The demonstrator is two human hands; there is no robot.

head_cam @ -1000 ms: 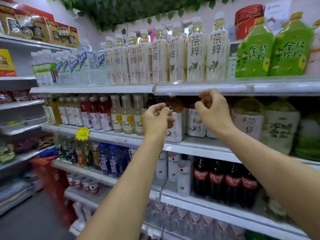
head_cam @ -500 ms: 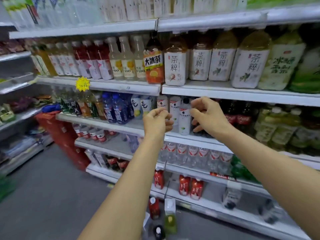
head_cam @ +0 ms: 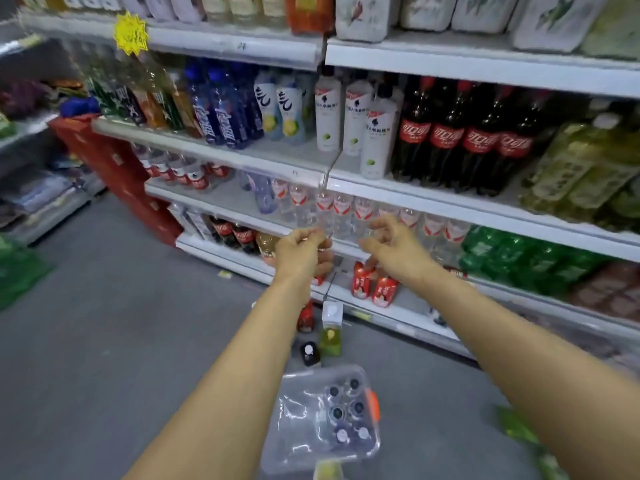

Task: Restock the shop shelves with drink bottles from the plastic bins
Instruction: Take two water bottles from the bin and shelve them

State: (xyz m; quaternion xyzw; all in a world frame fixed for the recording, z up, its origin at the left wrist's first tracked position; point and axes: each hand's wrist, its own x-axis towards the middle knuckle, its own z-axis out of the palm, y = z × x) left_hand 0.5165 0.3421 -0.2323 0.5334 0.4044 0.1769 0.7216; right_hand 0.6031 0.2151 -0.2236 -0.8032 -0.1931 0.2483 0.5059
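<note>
A clear plastic bin (head_cam: 301, 427) sits on the grey floor between my forearms, with several capped bottles (head_cam: 346, 410) standing in its right half. Three loose bottles (head_cam: 329, 336) stand on the floor just beyond it. My left hand (head_cam: 301, 254) hangs in the air with curled fingers and nothing in it. My right hand (head_cam: 394, 251) is beside it, fingers loosely bent and empty. Both hover in front of the low shelf of clear water bottles (head_cam: 346, 211). White bottles (head_cam: 353, 123) and dark cola bottles (head_cam: 464, 136) fill the shelf above.
Red cans (head_cam: 372, 285) stand on the bottom shelf (head_cam: 408, 306). Green bottles (head_cam: 519, 258) lie to the right, blue bottles (head_cam: 221, 105) up left. A red display stand (head_cam: 114, 168) closes the shelf's left end. Green items lie on the floor at left (head_cam: 17, 268) and lower right (head_cam: 519, 427).
My view has dropped from the top shelves down to the low shelves and floor. Both empty hands came down with it, and the bin has come into sight.
</note>
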